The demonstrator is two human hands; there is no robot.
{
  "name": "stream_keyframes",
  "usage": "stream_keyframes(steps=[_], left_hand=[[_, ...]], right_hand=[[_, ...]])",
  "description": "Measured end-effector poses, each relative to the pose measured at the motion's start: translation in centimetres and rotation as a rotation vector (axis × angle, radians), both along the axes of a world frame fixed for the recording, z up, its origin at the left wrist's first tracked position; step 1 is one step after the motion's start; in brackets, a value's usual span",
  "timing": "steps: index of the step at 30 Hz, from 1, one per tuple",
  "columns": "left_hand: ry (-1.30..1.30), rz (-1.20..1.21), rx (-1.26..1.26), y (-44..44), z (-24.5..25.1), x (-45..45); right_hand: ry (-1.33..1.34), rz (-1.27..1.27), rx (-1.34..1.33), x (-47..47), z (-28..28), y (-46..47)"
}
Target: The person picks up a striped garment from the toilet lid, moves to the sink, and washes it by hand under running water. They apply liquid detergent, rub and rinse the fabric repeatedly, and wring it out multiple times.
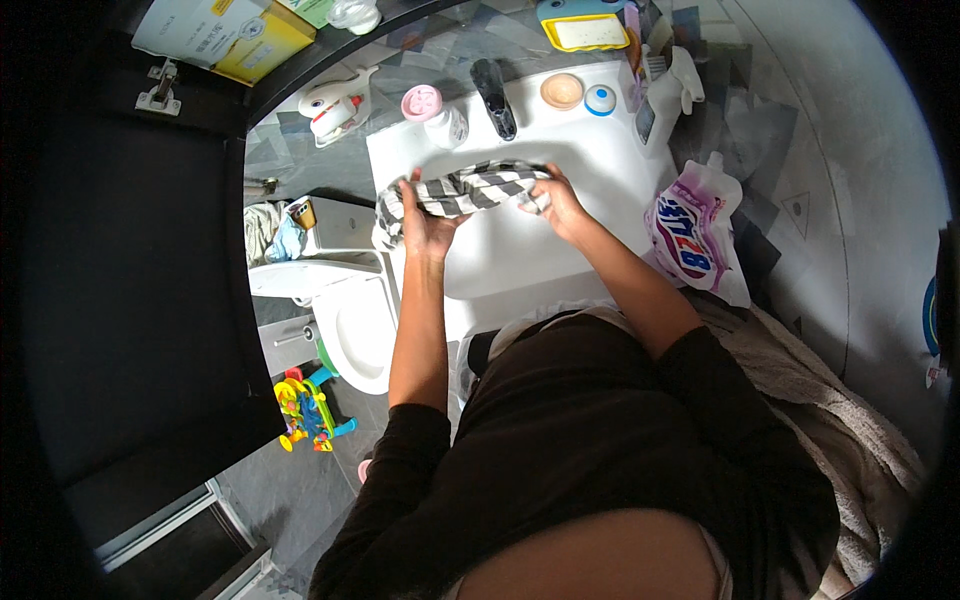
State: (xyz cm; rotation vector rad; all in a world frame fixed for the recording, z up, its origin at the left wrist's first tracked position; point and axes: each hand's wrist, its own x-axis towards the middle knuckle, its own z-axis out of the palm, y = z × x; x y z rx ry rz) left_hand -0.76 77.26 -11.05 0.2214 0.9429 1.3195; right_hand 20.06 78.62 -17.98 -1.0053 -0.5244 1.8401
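Note:
A black-and-white checked cloth (480, 186) is stretched between my two hands above the white washbasin (525, 262). My left hand (429, 225) grips one end of it, thumb on top, with part of the fabric hanging over the basin's left edge. At the other end, my right hand (559, 202) pinches the cloth between thumb and fingers. Behind the cloth stands a dark faucet (495, 101). Close by on the rim is a white bottle with a pink cap (435, 112).
A purple-and-white detergent pouch (694, 225) rests on the basin's right edge, with a white spray bottle (664, 105) behind it. A peach round dish (562, 91) sits on the back rim. At left are an open black cabinet door (150, 300), a toilet (360, 334) and a colorful plastic toy (309, 412).

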Motion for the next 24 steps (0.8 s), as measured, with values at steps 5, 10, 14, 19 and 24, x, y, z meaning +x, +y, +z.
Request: stream_keyframes(steps=[5, 10, 14, 19, 24], left_hand=[[-0.256, -0.063, -0.166, 0.7, -5.2, 0.7], [-0.348, -0.313, 0.060, 0.3, -6.5, 2.2], [-0.083, -0.148, -0.210, -0.2, -4.6, 6.0], [-0.188, -0.130, -0.204, 0.6, -2.9, 6.1], [-0.338, -0.385, 0.434, 0.7, -10.1, 4.1]], right_hand=[[-0.535, -0.152, 0.898, -5.9, 4.5, -1.4], [-1.051, -0.115, 1.146, -7.8, 4.7, -4.1], [-1.042, -0.415, 0.279, -5.6, 1.6, 3.0], [-0.826, -0.379, 0.683, -5.4, 4.0, 0.3], [-1.168, -0.287, 1.144, -7.1, 6.1, -4.6]])
